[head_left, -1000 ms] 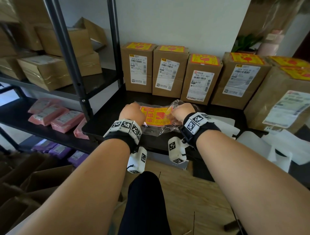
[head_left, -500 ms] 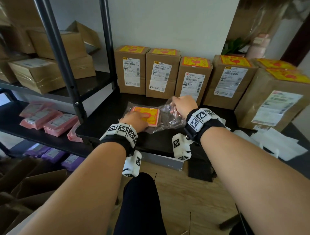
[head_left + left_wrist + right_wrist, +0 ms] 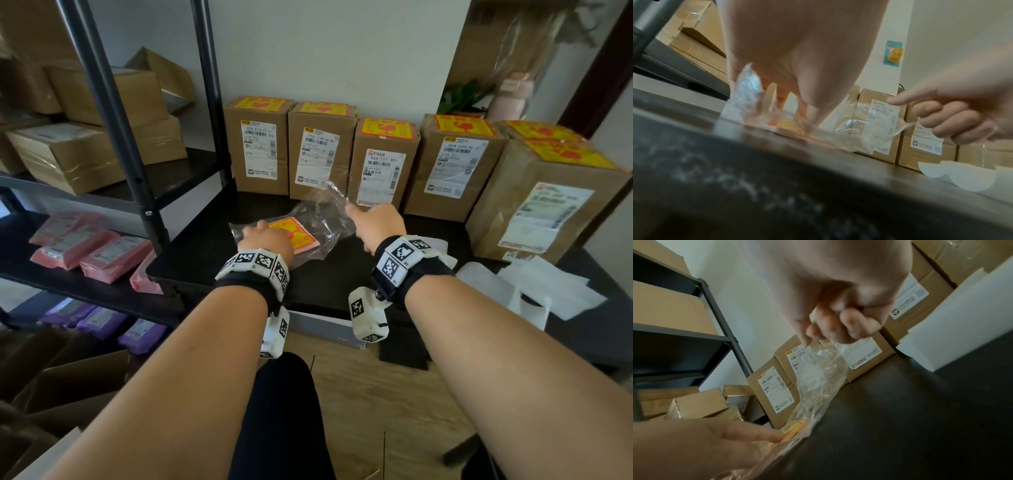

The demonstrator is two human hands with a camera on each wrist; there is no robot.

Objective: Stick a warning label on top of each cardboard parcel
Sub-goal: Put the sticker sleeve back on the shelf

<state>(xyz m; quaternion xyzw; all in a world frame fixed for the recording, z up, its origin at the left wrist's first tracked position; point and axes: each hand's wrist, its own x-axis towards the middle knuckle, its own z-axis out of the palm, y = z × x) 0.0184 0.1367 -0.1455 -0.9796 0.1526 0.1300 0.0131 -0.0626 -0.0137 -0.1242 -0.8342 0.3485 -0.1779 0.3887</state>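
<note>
A stack of yellow-and-red warning labels (image 3: 295, 233) lies in a clear plastic bag (image 3: 322, 212) on the black table (image 3: 342, 274). My left hand (image 3: 263, 236) presses flat on the stack through the bag, fingers straight (image 3: 813, 116). My right hand (image 3: 373, 222) pinches the bag's open end (image 3: 824, 353) and holds it lifted off the table. Several cardboard parcels (image 3: 383, 161) stand in a row along the wall, each with a yellow warning label (image 3: 386, 128) on top and a white shipping label on its front.
A black metal shelf rack (image 3: 113, 113) at the left holds cardboard boxes (image 3: 68, 154) above and pink (image 3: 92, 250) and purple mailers (image 3: 102, 322) below. White backing sheets (image 3: 548, 291) lie on the table at the right. Flattened cartons (image 3: 51, 387) sit on the floor.
My right hand has pulled the bag's open end up and to the right, stretching it out. My left hand has shifted onto the label stack and holds it down.
</note>
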